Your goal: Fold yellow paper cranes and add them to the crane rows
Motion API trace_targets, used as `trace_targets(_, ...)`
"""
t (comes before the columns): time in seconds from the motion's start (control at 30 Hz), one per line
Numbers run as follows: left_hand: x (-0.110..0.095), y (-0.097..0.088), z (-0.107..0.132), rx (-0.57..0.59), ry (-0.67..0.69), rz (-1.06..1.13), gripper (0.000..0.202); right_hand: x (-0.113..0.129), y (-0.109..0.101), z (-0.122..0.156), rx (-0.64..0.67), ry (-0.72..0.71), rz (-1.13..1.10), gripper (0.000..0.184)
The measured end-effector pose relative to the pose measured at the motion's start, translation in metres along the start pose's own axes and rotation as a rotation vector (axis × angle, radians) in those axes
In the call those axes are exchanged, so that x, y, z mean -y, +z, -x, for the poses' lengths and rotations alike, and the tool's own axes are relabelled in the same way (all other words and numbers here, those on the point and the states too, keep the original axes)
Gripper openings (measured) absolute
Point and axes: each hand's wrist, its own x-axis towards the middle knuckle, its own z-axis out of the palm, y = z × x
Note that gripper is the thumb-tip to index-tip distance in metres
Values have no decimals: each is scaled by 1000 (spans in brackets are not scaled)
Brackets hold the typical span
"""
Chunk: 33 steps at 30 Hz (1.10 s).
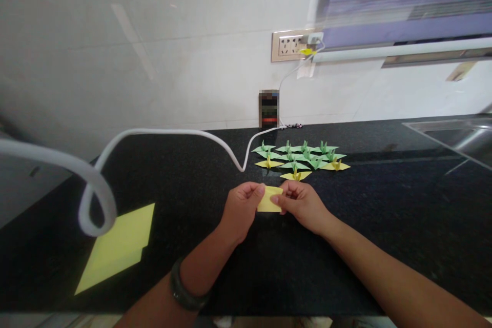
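Observation:
Between my two hands is a small folded piece of yellow paper [269, 205], held just above the dark countertop. My left hand [242, 207] pinches its left edge, with the thumb on top. At the right edge my right hand [303, 205] grips it between thumb and fingers. Just beyond the hands stand several folded paper cranes: green ones [295, 165] in rows, and a few yellow ones [295, 176] nearer to me. A dark bangle circles my left wrist.
Yellow paper sheets [119, 241] lie on the black countertop [184, 174] at left. A white cable [177, 132] loops across the left side. A phone-like device [269, 108] leans on the wall below a socket [290, 46]. The metal sink [461, 138] is at right.

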Motion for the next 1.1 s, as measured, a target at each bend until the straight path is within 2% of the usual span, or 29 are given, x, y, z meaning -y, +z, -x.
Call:
trace_targets(0.27,1,0,0,-53,3,-15,23,-1,2,2,22,-24,35,23)
trace_targets(0.47,-3,-5,-4,61,-125,161,41,-2,-4,0,36,27,-22,20)
trace_targets(0.7,-1,-6,-4,31,-9,-96,24,-5,-2,1,61,7,18,21)
trace_targets(0.87,0,-3,-3,27,-33,-120,20,-4,0,2,124,-30,134,21)
trace_targets(1.1,3,-8,-5,-79,69,-157,22,-4,-9,-3,122,10,174,18)
